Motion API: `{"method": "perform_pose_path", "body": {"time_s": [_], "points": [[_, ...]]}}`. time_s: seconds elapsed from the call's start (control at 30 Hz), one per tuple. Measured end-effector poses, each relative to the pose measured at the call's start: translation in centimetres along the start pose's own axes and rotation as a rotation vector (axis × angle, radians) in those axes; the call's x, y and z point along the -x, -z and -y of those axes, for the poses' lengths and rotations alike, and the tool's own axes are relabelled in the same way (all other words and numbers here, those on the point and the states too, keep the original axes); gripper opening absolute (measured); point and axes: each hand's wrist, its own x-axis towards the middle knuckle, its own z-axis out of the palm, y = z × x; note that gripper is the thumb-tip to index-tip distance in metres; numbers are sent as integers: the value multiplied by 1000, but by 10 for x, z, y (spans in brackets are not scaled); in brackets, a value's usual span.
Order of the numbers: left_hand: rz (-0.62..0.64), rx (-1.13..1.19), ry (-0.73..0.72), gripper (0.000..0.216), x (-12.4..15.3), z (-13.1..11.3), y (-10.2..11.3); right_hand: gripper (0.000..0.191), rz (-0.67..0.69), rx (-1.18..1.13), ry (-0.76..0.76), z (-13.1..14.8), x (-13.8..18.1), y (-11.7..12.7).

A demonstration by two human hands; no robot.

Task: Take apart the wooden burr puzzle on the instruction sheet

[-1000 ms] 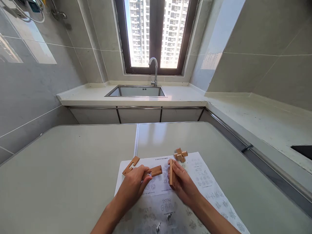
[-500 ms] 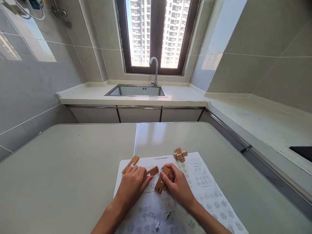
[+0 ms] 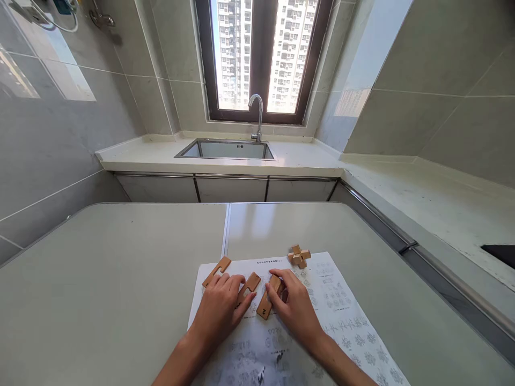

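Note:
My left hand (image 3: 220, 304) has its thumb and fingers on a notched wooden puzzle piece (image 3: 252, 281), which lies at a slant over the printed sheet (image 3: 277, 335). In my right hand (image 3: 293, 300) is another wooden puzzle piece (image 3: 265, 306), marked with a "2", gripped between thumb and fingers near its upper end. Just beyond my left knuckles rests a third notched wooden piece (image 3: 217, 271) at the sheet's upper left corner. A cross-shaped cluster of interlocked wooden pieces (image 3: 299, 256) sits at the sheet's top edge, past my right hand.
The sheet carries small printed diagrams and lies on a pale table (image 3: 132, 279) with a seam down its middle. Behind stand a counter with a sink (image 3: 225, 149), a faucet (image 3: 259, 118) and a window. Another counter (image 3: 434, 193) runs along the right.
The notched piece at my left hand has turned so its broad face and cutout now show. The piece in my right hand has barely moved.

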Motion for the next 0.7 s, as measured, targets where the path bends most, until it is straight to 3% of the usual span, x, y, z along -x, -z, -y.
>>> {"method": "perform_pose_path", "body": {"time_s": [0.33,0.6,0.7], "points": [[57,143,-46,24,0,-10,1,21,42,19,40,-2,1,-1],[106,244,-131,84,2,-10,5,21,125,-41,51,2,2,-3],[110,236,-153,79,2,-9,4,26,154,-118,96,8,4,-5]]}}
